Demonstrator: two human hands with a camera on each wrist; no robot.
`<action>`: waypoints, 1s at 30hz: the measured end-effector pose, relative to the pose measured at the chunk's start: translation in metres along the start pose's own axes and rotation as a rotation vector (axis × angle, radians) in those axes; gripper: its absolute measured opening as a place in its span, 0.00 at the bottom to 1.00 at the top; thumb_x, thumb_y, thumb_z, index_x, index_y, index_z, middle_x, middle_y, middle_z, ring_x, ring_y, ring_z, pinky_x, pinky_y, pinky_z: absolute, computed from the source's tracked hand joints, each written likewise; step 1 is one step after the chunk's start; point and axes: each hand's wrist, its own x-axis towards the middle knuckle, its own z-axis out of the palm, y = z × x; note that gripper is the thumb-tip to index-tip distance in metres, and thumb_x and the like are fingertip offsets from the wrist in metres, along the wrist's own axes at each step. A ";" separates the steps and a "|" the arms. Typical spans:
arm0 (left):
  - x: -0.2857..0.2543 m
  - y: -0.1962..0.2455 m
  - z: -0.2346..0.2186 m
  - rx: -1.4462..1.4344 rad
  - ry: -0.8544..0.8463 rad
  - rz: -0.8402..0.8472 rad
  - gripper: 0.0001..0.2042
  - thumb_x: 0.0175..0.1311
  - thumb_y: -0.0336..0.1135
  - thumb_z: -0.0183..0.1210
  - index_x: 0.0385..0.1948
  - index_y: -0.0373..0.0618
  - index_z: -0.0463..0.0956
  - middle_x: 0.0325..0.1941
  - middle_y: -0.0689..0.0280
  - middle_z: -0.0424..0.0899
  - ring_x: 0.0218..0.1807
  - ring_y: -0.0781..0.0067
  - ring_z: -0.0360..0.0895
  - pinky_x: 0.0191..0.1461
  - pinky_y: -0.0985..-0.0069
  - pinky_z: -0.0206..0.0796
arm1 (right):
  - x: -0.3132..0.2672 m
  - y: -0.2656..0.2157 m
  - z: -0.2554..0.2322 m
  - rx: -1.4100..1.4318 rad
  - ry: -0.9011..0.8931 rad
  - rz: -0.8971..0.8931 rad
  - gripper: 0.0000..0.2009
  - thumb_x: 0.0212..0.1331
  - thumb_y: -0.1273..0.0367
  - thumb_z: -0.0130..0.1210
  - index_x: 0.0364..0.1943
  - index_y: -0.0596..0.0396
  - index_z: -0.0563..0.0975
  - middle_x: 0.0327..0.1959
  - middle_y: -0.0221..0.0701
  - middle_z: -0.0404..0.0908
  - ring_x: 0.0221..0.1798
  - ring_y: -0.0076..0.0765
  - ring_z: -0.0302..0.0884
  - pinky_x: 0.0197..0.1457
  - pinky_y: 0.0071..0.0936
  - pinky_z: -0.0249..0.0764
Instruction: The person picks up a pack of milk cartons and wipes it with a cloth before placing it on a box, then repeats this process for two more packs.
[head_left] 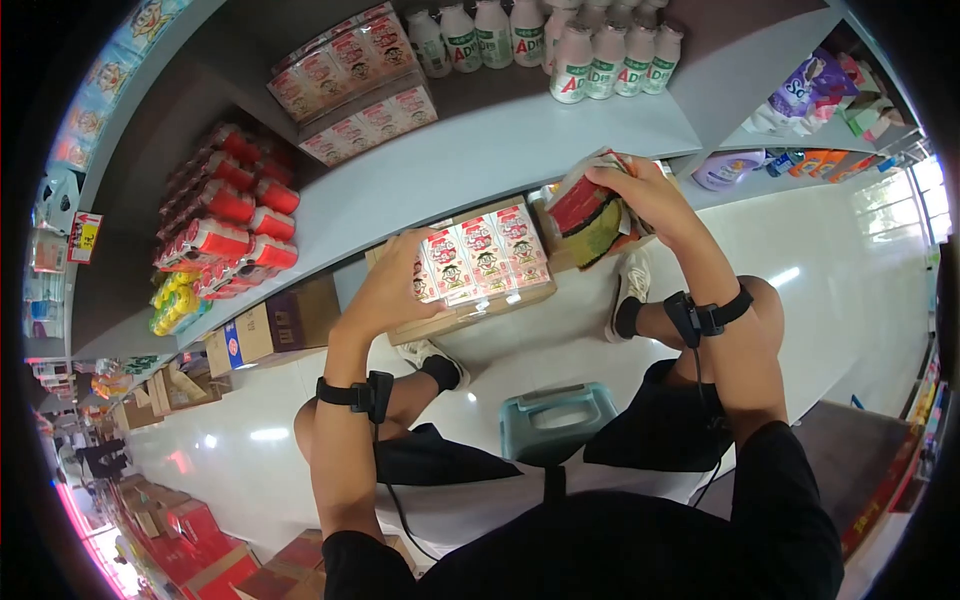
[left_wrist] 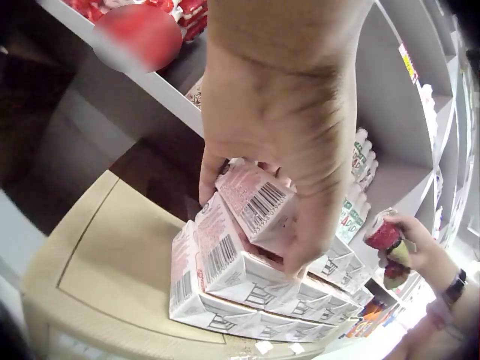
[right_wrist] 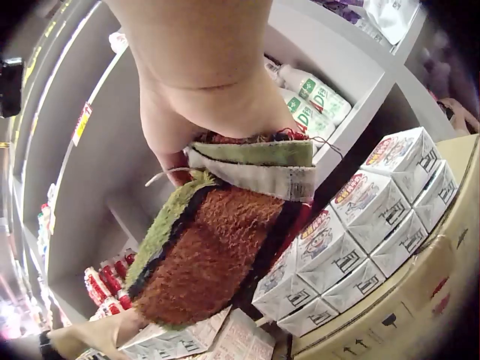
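Observation:
My left hand [head_left: 390, 285] grips a small white-and-red drink carton [left_wrist: 255, 202] at the end of a group. In the left wrist view, that carton is tilted over its neighbours, thumb on one side and fingers on the other. The other cartons [head_left: 487, 255] stand close together in rows on a cardboard box [left_wrist: 97, 247] just below the shelf. My right hand [head_left: 655, 200] holds a folded, shaggy cloth [right_wrist: 214, 247] in rust, green and black, which hangs from the fingers beside the cartons. Part of the right fingers is hidden behind the cloth.
On the grey shelf [head_left: 480, 155] stand red-labelled bottles [head_left: 235, 215], more carton packs [head_left: 350, 70] and white bottles [head_left: 590, 65]. A teal plastic stool [head_left: 558, 415] is between the person's legs. A brown carton box [head_left: 285, 325] sits under the shelf at left.

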 end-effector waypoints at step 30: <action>0.002 0.013 -0.003 0.032 -0.064 -0.017 0.42 0.36 0.26 0.70 0.63 0.41 0.64 0.60 0.54 0.72 0.64 0.49 0.67 0.70 0.62 0.61 | -0.012 0.098 0.071 -1.123 -0.351 -0.422 0.22 0.55 0.50 0.61 0.29 0.59 0.83 0.26 0.42 0.84 0.32 0.50 0.85 0.39 0.45 0.81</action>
